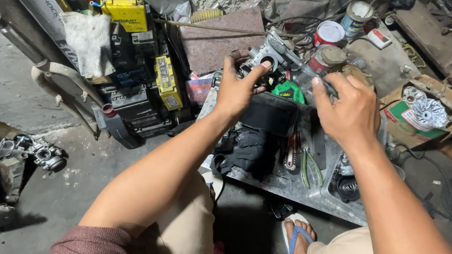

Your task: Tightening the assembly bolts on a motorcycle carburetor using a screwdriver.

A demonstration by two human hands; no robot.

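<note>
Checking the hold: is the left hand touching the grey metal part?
Touching: the head view shows the left hand with its fingers wrapped onto the grey metal part.

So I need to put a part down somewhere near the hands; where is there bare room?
Bare concrete floor lies open between the stacked black and yellow batteries and the left forearm. The metal tray is crowded with pliers, a black cloth and springs. Both the left hand and right hand hold the grey metal part over clutter.
</note>
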